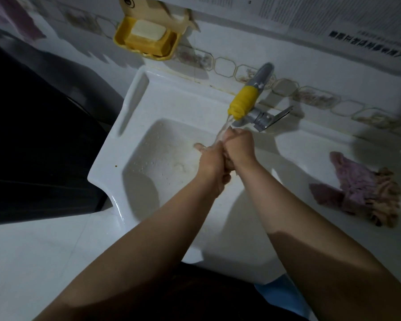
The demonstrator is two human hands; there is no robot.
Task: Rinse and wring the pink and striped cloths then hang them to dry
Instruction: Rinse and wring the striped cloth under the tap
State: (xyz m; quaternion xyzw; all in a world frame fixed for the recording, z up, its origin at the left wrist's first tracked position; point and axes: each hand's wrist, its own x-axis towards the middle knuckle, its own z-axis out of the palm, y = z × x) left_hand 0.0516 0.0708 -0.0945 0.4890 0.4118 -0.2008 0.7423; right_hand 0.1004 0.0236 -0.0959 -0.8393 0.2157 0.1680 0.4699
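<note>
Rubbing my left hand point(212, 156) and right hand point(239, 144) together under the tap point(243, 105), fingers clasping only each other. The pink cloth point(347, 181) and striped cloth point(384, 195) look limp, probably soggy; I'd gather each bunch mid-fold.

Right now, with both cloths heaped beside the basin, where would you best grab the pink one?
Pinch the pink cloth at its raised fold near the top, coming from above on the basin side. The striped cloth overlaps its far right edge, so lifting from the left frees it alone.
</note>
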